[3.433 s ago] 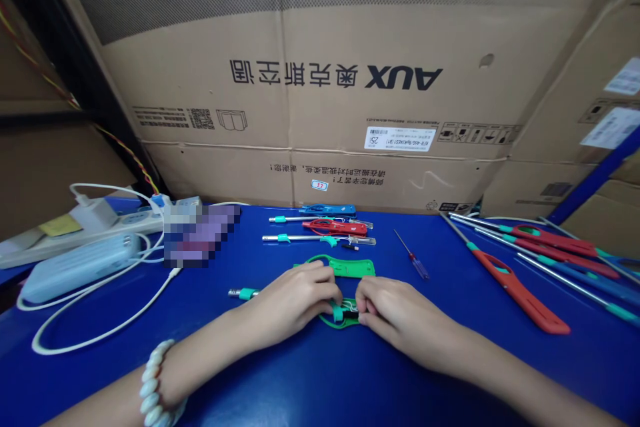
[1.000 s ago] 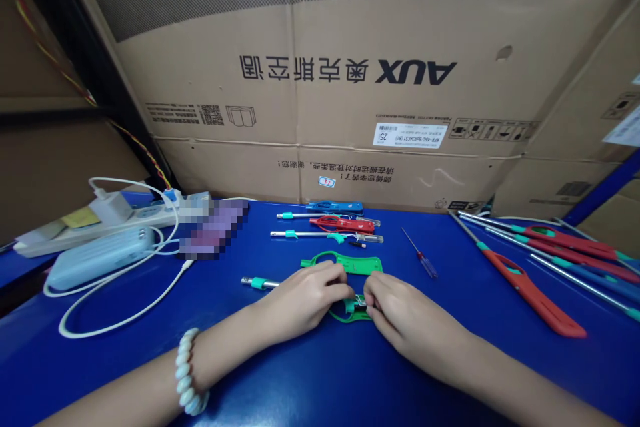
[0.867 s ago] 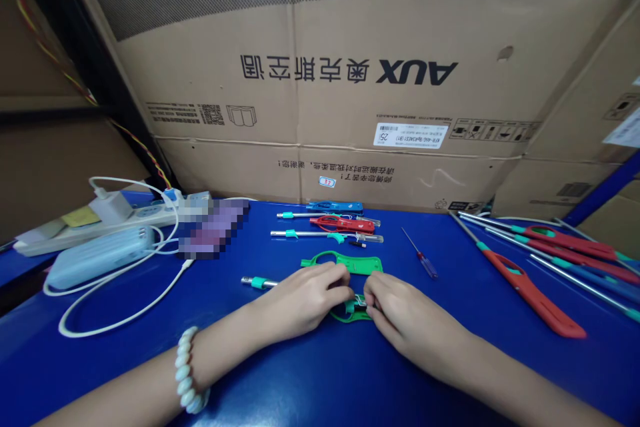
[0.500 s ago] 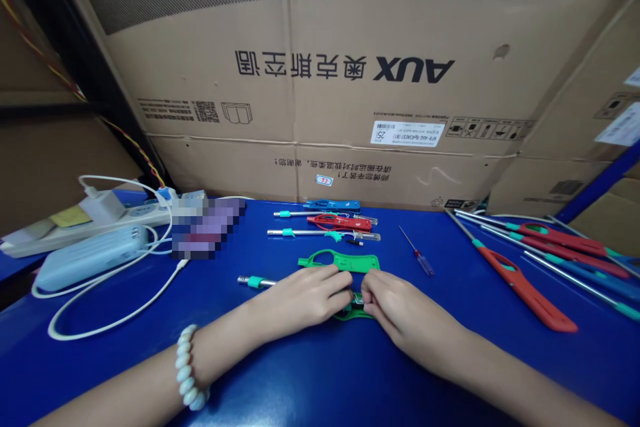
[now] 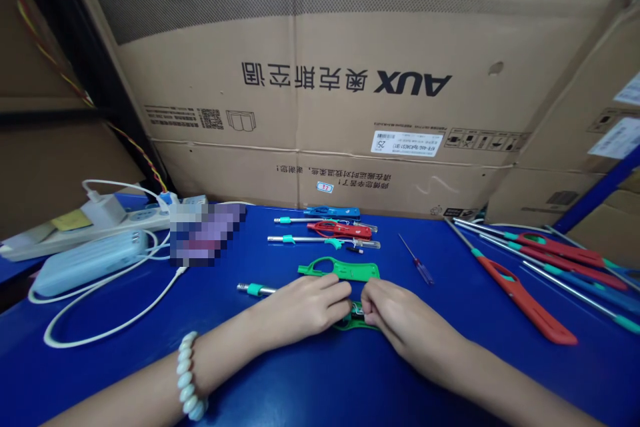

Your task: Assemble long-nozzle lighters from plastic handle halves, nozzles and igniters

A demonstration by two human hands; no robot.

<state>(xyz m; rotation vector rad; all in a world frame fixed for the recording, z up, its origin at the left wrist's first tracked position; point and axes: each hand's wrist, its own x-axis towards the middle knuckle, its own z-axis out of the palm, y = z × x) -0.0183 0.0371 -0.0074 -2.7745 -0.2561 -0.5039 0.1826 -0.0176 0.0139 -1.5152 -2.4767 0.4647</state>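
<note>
Head view: both hands meet on the blue bench [image 5: 150, 353], nearer its front edge.
Left hand [image 5: 305, 307]: fingers curled, pressing the green lighter body [image 5: 353, 325] down onto the bench.
Right hand [image 5: 400, 317]: fingertips pinching small inner parts of the same body.
Green lighter body: flat between the hands, its metal tube [image 5: 250, 289] pointing toward the left edge.
Green cover [image 5: 345, 271]: just behind the hands.
Screwdriver [image 5: 417, 260]: behind the right hand, apart from it.

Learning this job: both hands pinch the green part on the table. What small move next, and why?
Probably reach for the green cover: left hand and right hand pinch the open green shell, and that cover lies loose just beyond.
</note>
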